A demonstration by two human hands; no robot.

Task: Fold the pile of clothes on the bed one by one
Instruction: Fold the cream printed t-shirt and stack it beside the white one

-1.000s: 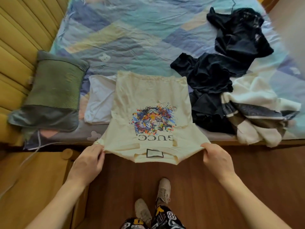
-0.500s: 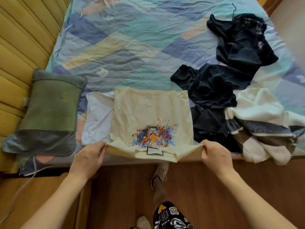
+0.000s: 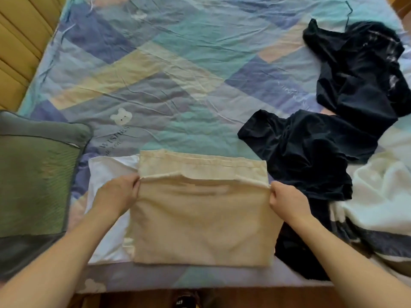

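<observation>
A cream T-shirt (image 3: 200, 223) lies near the bed's front edge, doubled over with its plain back up and its print hidden. My left hand (image 3: 115, 194) pinches the left corner of the folded-over edge. My right hand (image 3: 289, 201) pinches the right corner. That edge sits a little short of the shirt's far hem. Under the shirt on the left lies a folded white garment (image 3: 106, 172). To the right sit a crumpled black garment (image 3: 307, 156), another black one (image 3: 364, 70) farther back, and a white and grey striped piece (image 3: 378, 196).
A green and grey pillow (image 3: 35, 181) lies at the left, beside the yellow padded headboard (image 3: 20, 41). The patchwork bedsheet (image 3: 169, 70) stretches bare across the far half. Wooden floor shows below the bed's front edge.
Both hands carried the shirt's near edge up off the bed's side and away from me, folding it over the printed front. The print is now covered. My view moved closer over the bed.
</observation>
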